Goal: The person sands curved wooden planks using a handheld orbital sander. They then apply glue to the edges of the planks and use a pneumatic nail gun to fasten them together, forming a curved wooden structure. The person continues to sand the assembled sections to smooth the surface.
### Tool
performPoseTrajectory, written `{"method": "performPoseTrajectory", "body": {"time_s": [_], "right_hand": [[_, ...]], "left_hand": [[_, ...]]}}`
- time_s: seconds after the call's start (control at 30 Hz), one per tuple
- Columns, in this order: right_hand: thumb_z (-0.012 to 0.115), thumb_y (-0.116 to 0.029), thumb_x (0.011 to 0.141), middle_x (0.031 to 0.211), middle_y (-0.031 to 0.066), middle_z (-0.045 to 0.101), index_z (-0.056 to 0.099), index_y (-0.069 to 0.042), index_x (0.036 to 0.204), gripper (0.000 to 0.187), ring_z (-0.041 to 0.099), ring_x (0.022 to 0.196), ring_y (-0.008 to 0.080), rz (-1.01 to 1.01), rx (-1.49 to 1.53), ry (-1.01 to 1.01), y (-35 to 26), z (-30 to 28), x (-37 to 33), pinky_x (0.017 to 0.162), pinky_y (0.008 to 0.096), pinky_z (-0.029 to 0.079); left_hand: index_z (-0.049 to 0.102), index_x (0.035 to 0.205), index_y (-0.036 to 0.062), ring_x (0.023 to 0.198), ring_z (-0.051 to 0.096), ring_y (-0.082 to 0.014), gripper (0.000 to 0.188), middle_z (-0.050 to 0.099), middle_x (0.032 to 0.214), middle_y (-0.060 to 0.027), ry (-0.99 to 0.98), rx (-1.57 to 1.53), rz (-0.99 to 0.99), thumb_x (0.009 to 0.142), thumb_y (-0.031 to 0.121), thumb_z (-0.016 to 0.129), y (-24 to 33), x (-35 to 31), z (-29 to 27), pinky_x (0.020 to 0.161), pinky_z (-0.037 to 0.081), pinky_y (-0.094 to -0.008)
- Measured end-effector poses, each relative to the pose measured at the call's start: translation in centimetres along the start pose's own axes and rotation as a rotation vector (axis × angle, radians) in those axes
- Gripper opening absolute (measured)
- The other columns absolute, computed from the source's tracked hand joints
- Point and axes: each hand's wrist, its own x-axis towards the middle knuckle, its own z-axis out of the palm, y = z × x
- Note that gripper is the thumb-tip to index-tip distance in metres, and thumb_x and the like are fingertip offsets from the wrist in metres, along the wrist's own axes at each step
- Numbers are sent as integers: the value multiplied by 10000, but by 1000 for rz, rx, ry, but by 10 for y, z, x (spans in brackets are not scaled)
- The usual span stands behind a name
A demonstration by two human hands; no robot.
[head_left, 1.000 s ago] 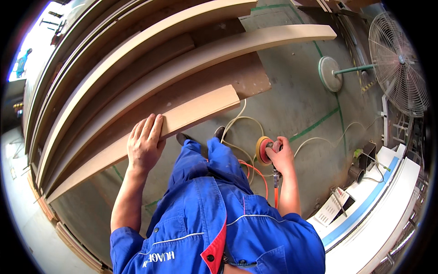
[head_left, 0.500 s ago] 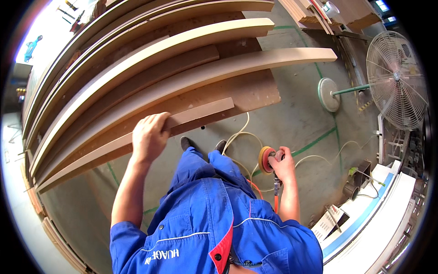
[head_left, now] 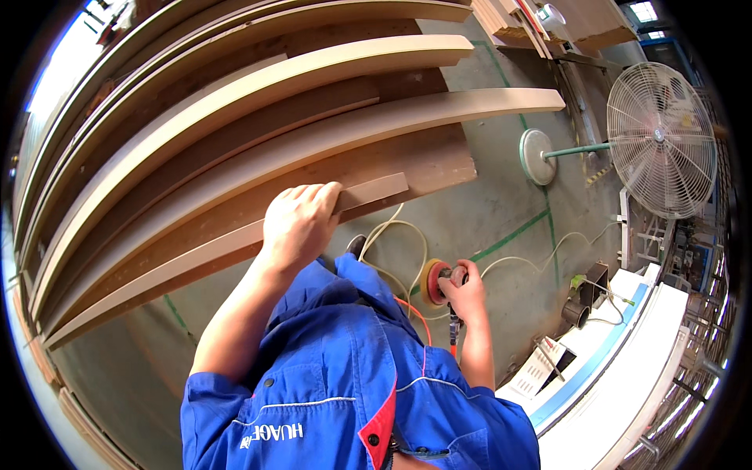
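My left hand (head_left: 300,223) is closed over a long, narrow wooden strip (head_left: 374,190), near its right end. This strip lies along the near edge of a brown wooden bench (head_left: 442,164), and the part under my palm is hidden. Lower and to the right, my right hand (head_left: 465,291) grips an air-powered disc sander (head_left: 435,283) by its body. Its round, yellow-edged pad faces left, held in the air apart from the wood. A dark fitting and an orange hose (head_left: 453,350) hang below the sander.
Long curved boards (head_left: 501,100) lie beyond the strip, one overhanging the bench's right end. A caged fan (head_left: 662,141) on a round base (head_left: 537,157) stands at right. Pale hose (head_left: 419,235) loops across the floor. White machinery (head_left: 627,392) stands at lower right.
My left hand has slid rightward along the strip, closer to its right end. My right hand still holds the sander away from the wood. The whole view has shifted slightly.
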Motion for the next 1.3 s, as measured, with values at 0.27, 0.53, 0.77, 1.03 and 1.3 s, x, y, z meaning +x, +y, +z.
{"method": "performPoseTrajectory", "body": {"time_s": [0.27, 0.53, 0.77, 1.03, 1.3], "right_hand": [[827, -229, 811, 1244, 235, 670, 586, -39, 1358, 627, 673, 1137, 430, -368, -153, 161, -106, -25, -28, 981, 479, 551], [725, -281, 931, 1169, 244, 599, 532, -70, 1317, 480, 676, 1045, 461, -696, -470, 134, -266, 0, -22, 864, 530, 591], [643, -276, 994, 1017, 225, 573, 567, -1, 1210, 358, 718, 839, 384, -1019, -650, 144, -310, 89, -81, 614, 438, 627], [707, -272, 949, 1086, 230, 592, 531, -78, 1282, 423, 678, 935, 434, -704, -517, 272, -271, 25, -17, 826, 522, 590], [735, -233, 896, 1114, 225, 585, 538, -52, 1329, 509, 673, 955, 408, -909, -406, 363, -248, 63, -57, 777, 481, 593]], "left_hand": [[722, 979, 87, 897, 714, -286, 274, 739, 916, -80, 33, 207, -179, 715, 104, 791, -69, -80, -54, 838, 553, -408], [682, 908, 89, 860, 687, -285, 185, 700, 866, -78, 6, 215, -212, 754, 133, 774, -70, -79, -55, 785, 532, -409], [633, 853, 100, 817, 663, -276, 182, 661, 825, -76, 49, 209, -174, 764, 174, 773, -76, -82, -50, 749, 515, -401], [653, 878, 81, 838, 674, -291, 169, 694, 862, -91, 26, 188, -195, 787, 168, 766, -72, -81, -55, 765, 526, -410], [600, 819, 94, 812, 658, -282, 174, 649, 813, -84, 51, 214, -149, 779, 159, 757, -77, -79, -55, 765, 521, -395]]}}
